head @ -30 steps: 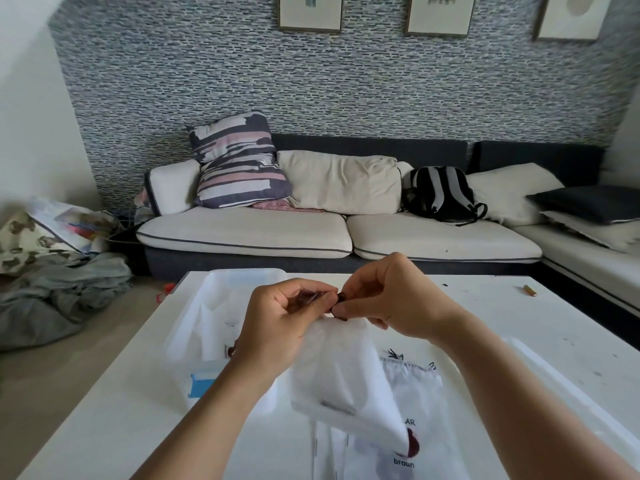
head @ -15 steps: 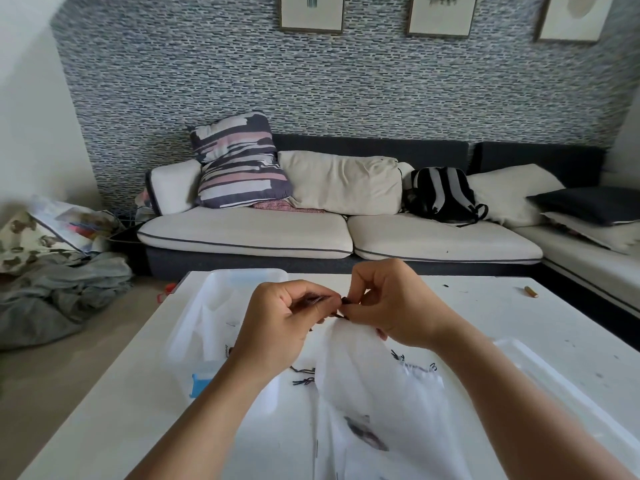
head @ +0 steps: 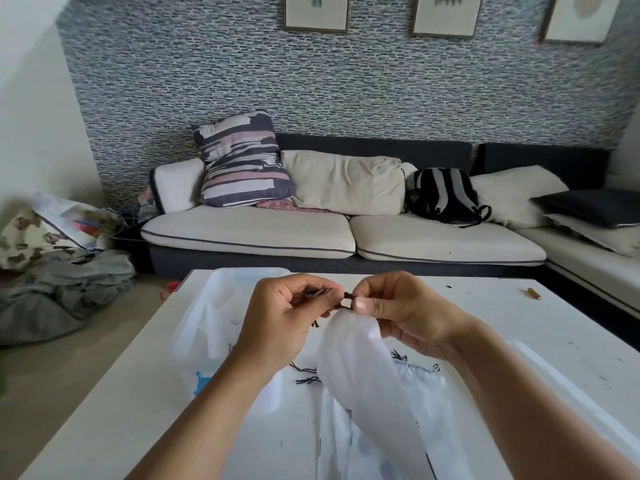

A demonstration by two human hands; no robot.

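Pinching the dark brown drawstring cord [head: 347, 299] between your left hand [head: 287, 323] and right hand [head: 398, 313], the white translucent fabric pouch [head: 363, 375] hangs just below your right hand.

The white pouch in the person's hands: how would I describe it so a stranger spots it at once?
Start at the white table before the sofa. Above it, the left hand and right hand pinch a dark cord, and the white pouch hangs from it. Unlike the other pouches lying flat on the table, it is lifted up.
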